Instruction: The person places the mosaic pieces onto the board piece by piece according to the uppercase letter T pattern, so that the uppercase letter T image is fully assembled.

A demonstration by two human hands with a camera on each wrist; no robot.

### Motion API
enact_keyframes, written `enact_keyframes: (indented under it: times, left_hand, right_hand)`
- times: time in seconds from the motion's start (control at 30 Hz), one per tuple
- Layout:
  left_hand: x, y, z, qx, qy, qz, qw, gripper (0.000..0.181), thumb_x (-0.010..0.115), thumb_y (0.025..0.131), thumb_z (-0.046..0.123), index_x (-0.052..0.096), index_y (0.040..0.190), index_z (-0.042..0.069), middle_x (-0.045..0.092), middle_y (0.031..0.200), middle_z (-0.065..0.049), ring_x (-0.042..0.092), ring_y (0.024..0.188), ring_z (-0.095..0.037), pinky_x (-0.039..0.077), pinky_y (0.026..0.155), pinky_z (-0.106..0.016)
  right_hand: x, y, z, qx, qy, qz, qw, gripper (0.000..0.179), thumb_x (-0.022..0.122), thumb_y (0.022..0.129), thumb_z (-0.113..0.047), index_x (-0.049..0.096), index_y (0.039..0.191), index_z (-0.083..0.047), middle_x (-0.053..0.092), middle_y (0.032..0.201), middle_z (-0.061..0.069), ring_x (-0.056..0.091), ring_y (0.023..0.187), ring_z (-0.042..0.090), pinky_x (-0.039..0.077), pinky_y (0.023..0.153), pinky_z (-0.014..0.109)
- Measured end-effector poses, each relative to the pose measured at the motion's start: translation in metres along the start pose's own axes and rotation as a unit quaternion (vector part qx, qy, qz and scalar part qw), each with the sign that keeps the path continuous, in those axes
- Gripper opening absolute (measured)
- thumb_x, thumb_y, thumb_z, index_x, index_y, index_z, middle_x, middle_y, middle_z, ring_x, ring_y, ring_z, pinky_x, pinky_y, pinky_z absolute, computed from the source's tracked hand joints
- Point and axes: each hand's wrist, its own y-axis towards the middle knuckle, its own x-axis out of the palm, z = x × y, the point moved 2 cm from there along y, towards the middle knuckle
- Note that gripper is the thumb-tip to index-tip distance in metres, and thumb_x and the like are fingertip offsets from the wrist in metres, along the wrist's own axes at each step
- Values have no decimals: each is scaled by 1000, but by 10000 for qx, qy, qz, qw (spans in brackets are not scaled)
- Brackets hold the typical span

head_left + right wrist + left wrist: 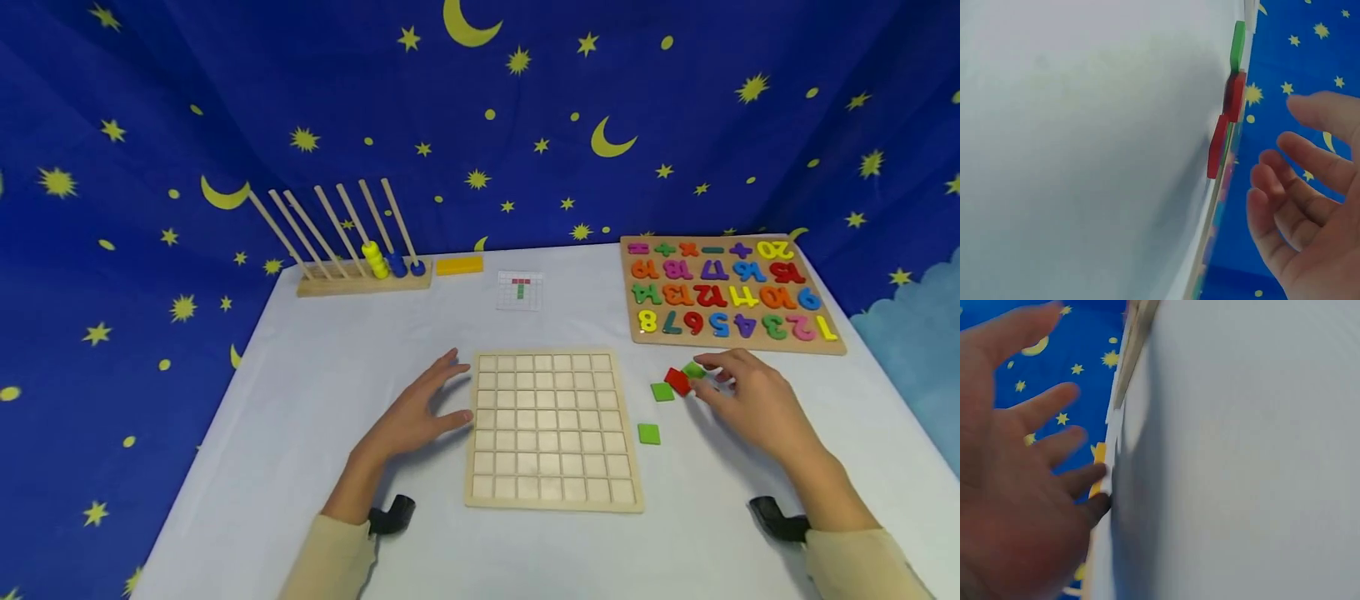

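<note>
As flat red and green square tiles (662, 392) lie right of pale wooden grid board (551, 429), my right hand (759, 411) curves near them, fingers apart, nothing visibly gripped; my left hand (410, 417), fingers spread, flanks board, presumably for steadying.

So, on the wooden puzzle board (738, 343), chunky numbers can be read, counted up from a yellow 1 (827, 327) at the near right corner to a yellow 20 (776, 250) at the far right. Plus, minus (712, 250), times (688, 249) and equals signs can be spotted there too. On the small white card (534, 297), a red-and-green T (521, 291) is shown.
</note>
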Motion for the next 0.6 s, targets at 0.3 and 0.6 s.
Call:
enact_keyframes:
  times: [0.3, 0.6]
  left_hand:
    - [14, 7, -8, 383, 202, -456, 9980, 75, 73, 83, 43, 43, 146, 15, 27, 156, 0, 11, 145, -23, 2, 117, -41]
    - [16, 7, -9, 337, 463, -533, 9969, 78, 74, 81, 45, 44, 146, 14, 30, 154, 4, 10, 145, -21, 2, 117, -39]
  right_hand:
    - [4, 3, 4, 49, -9, -242, 9997, 44, 77, 83, -29, 65, 116, -3, 60, 97, 10, 55, 80, 26, 48, 63, 37]
    - [16, 6, 6, -105, 56, -355, 9993, 44, 81, 78, -23, 66, 113, -2, 60, 94, 9, 53, 76, 22, 46, 62, 35]
